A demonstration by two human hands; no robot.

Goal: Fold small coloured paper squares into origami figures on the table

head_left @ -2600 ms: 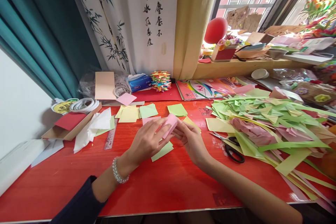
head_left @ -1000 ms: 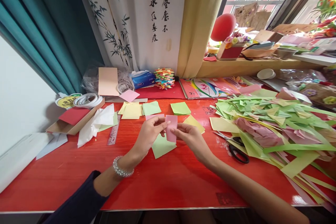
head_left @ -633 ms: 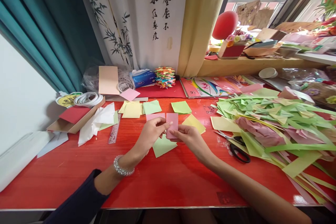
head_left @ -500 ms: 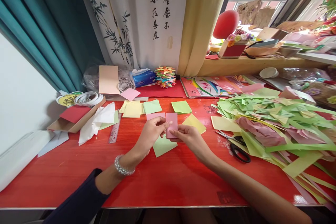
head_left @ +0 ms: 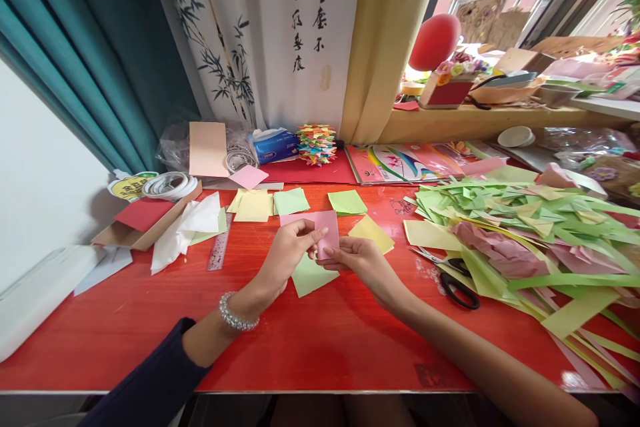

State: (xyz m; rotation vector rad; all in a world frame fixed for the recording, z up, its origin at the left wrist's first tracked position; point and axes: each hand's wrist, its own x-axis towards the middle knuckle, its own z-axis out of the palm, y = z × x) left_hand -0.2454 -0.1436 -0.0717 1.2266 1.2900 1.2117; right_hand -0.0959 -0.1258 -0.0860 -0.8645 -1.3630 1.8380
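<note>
A small pink paper [head_left: 329,227] is pinched between both hands, above the middle of the red table. My left hand [head_left: 290,250] grips it from the left, thumb on its face. At its lower right edge, the thumb and fingers of my right hand [head_left: 363,263] close on the same sheet. A light green square [head_left: 309,278] lies beneath the hands. Behind them sit a yellow stack [head_left: 253,205], a pale green stack [head_left: 291,201] and a bright green stack [head_left: 347,202]. The yellow square [head_left: 373,233] rests just beyond my right hand.
Black-handled scissors [head_left: 457,285] lie right of my right forearm, beside a large heap of green paper strips [head_left: 520,213]. A ruler [head_left: 219,247], white tissue [head_left: 185,230] and cardboard tray [head_left: 150,233] are at the left. A colourful paper ball [head_left: 317,145] stands at the back.
The view has shifted slightly. Both hands keep their hold on the pink paper, which now looks wider and less like a narrow upright strip.
</note>
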